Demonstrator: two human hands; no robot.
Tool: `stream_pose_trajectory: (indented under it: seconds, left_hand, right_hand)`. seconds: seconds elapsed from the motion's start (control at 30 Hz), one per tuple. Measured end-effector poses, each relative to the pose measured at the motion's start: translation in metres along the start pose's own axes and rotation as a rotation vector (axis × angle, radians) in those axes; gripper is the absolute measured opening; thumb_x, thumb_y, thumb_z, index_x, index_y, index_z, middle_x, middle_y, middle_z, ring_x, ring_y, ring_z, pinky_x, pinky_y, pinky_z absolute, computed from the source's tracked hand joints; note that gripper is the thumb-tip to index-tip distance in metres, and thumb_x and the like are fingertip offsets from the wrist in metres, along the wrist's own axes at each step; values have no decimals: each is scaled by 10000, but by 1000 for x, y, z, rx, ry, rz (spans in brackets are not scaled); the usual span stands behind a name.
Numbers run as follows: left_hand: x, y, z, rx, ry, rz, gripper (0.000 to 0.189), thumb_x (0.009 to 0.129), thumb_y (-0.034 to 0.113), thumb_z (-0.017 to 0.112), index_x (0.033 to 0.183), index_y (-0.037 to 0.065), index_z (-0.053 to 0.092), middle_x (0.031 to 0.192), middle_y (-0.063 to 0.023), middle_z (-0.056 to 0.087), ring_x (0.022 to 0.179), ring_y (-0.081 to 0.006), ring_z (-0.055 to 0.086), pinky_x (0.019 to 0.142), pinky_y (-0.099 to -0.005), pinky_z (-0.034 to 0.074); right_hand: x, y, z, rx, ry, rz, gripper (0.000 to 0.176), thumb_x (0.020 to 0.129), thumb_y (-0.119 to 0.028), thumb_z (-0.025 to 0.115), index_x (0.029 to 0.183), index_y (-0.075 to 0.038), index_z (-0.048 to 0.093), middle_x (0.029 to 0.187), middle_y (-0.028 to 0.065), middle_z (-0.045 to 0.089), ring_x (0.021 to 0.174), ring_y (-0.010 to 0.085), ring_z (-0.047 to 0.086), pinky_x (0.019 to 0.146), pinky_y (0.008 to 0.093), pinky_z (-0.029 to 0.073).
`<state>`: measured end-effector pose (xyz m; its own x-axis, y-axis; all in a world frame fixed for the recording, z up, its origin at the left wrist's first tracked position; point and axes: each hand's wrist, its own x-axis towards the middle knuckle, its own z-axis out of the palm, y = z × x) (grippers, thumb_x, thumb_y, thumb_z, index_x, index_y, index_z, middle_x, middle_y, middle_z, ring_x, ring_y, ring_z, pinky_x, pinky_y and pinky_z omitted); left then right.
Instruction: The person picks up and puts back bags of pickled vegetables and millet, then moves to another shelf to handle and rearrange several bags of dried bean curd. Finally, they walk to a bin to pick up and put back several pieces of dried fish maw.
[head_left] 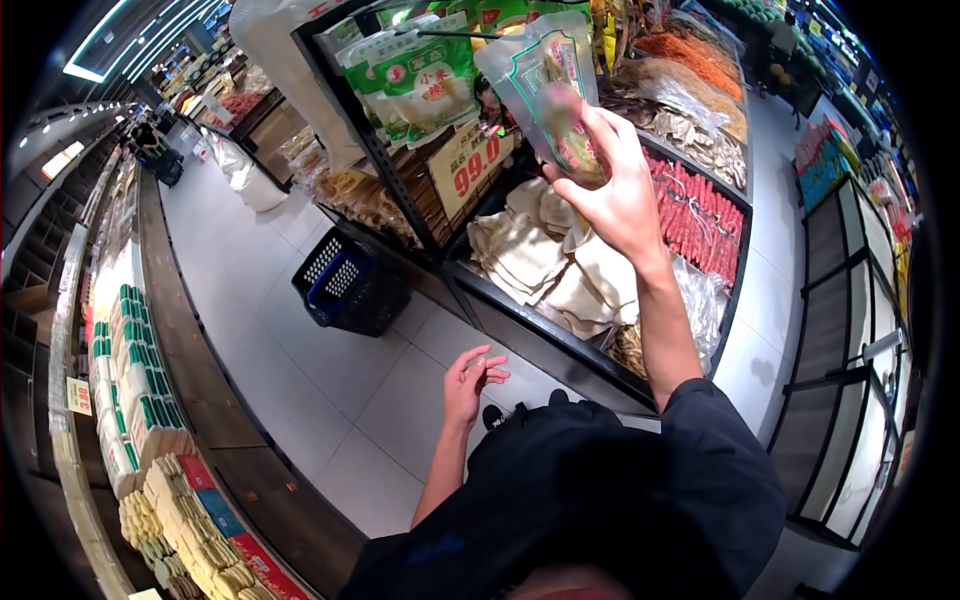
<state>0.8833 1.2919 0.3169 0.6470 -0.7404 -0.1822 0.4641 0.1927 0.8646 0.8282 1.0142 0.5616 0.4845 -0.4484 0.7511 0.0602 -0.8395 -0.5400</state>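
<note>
A clear plastic packet with green printing (pixel 535 75) is in my right hand (pixel 622 190), pinched between thumb and fingers near a hanging rod. Green and white packets (pixel 425 85) hang to its left, above a yellow price sign reading 99.0 (pixel 472 168). Beneath my right hand lie flat pale dried pieces (pixel 520 250) in a dark bin, with red sausages (pixel 690 215) beside them. My left hand (pixel 474 382) hangs low over the floor, fingers loosely curled and apart, holding nothing.
A dark blue shopping basket (pixel 350 285) stands on the tiled floor (pixel 300 370) by the display. Shelves with green and white packs (pixel 140 385) run along the left. A black-framed unit (pixel 850 370) stands right. A person (pixel 155 155) is far down the aisle.
</note>
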Motion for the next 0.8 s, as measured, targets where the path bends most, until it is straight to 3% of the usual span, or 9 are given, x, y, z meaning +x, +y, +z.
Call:
stream_pose_trajectory:
  seconds: [0.33, 0.5, 0.8]
  left_hand:
    - [1, -2, -7, -10, -17, 34, 307, 981, 113, 498, 1248, -37, 525, 1090, -211, 664, 869, -234, 678, 742, -306, 535]
    - [1, -2, -7, -21, -21, 38, 299, 980, 105, 496, 1243, -32, 531, 1064, -199, 669, 848, -220, 671, 731, -298, 529]
    - [2, -6, 1, 6, -62, 1, 309, 979, 124, 502, 1244, -33, 526, 1020, -166, 668, 842, -202, 652, 732, -300, 516]
  right_hand:
    - [2, -4, -3, -68, -29, 15, 742, 651, -156, 780, 1354, -131, 542, 1252, 193, 488, 1053, 319, 566, 953, 394, 470]
    - [8, -12, -2, -97, -124, 41, 728, 668, -189, 757, 1361, -209, 535, 1246, 195, 482, 1087, 354, 531, 972, 417, 454]
    - [40, -7, 87, -88, -186, 21, 796, 713, -298, 768, 1431, -249, 428, 1266, 330, 437, 1202, 451, 468, 993, 503, 451]
